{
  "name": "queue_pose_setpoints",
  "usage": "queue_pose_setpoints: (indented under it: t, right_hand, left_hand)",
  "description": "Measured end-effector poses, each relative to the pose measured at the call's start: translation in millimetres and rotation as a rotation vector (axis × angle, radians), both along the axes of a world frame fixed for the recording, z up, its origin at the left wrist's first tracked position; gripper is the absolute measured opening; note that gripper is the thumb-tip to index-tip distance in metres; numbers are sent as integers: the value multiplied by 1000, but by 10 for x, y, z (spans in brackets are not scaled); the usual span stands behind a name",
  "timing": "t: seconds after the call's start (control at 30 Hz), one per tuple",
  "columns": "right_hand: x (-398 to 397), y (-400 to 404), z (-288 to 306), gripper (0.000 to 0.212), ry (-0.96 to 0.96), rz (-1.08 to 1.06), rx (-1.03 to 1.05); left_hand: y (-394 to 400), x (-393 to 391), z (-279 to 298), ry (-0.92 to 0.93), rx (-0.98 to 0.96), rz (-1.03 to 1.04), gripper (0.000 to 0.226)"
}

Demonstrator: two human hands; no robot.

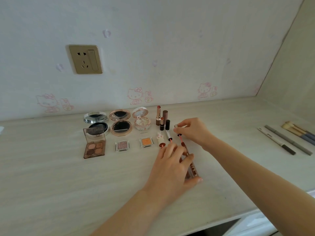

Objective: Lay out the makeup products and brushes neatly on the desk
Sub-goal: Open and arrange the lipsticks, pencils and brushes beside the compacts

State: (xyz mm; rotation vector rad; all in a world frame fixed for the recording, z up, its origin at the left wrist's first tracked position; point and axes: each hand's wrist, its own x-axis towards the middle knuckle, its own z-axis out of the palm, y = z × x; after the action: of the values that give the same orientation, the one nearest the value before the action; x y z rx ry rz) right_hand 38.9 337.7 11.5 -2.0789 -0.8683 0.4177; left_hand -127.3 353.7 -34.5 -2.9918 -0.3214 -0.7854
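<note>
While left hand [172,166] holds tube [191,165], right hand [192,132] pinches wand [179,135].

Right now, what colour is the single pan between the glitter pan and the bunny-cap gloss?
Orange pan in a clear case; head view shows it best.

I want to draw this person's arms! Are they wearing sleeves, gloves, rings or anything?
No. Both forearms are bare as far as the picture shows, with no sleeves, gloves, watch or bracelets. The left hand and right hand show no rings, and the nails look short and unpainted.
</note>
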Motion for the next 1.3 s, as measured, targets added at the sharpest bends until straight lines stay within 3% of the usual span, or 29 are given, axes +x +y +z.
queue_pose_setpoints:
  t: [0.47,1.3]
  right_hand:
    - [-39,180,-8,19,-119,49,-86]
    - [44,-66,20,31,-124,146,-82]
  left_hand:
    - [41,13,-32,27,3,13,61]
    - [10,-35,-15,41,-73,-40,60]
